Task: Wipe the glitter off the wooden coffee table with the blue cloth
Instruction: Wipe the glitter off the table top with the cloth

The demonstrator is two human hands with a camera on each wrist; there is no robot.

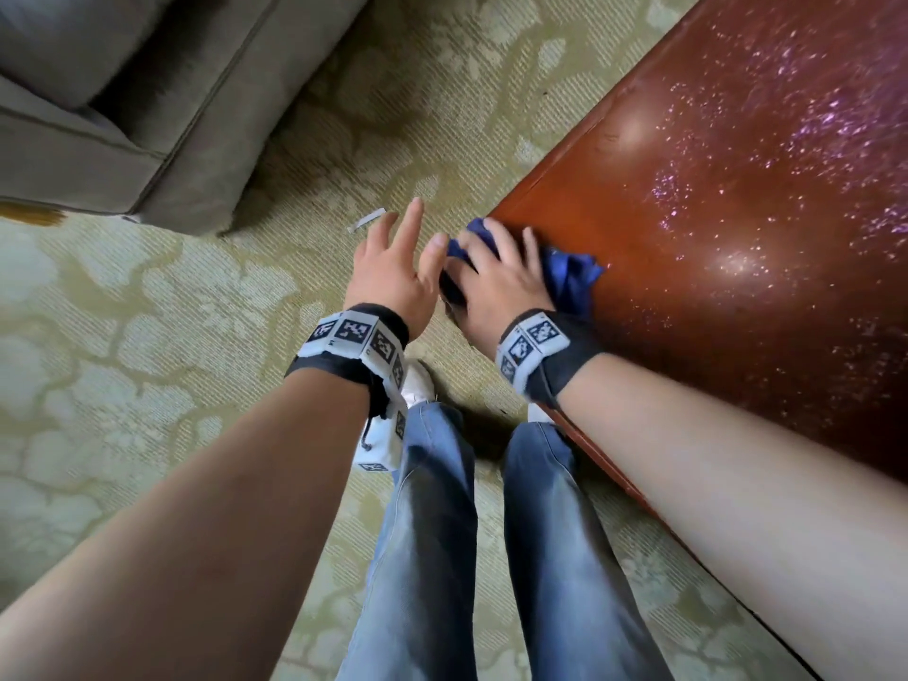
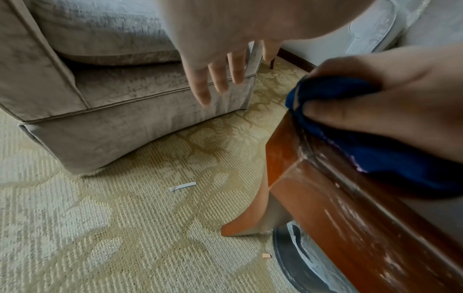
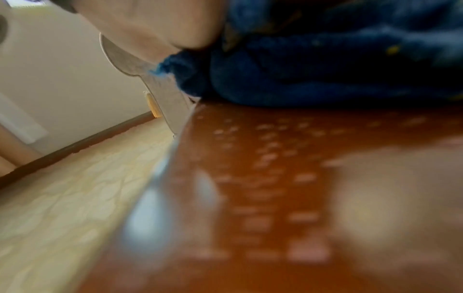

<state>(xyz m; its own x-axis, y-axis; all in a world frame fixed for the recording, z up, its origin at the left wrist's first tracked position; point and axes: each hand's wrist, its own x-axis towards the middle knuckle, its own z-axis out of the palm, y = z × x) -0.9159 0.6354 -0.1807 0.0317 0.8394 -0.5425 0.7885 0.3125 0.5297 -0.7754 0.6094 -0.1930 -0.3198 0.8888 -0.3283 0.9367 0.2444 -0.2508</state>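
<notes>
The reddish wooden coffee table fills the right of the head view, and purple glitter is strewn over its far part. At its near corner my right hand grips the bunched blue cloth and presses it onto the wood. The left wrist view has the same right hand curled over the cloth on the table's edge. My left hand hovers just left of that corner over the carpet, fingers spread and holding nothing. The right wrist view is blurred: cloth on the glitter-specked tabletop.
A grey sofa stands at the upper left on a patterned green-beige carpet. A white paper scrap lies on the carpet near the table corner. My legs in jeans stand beside the table. A grey round object sits under the table.
</notes>
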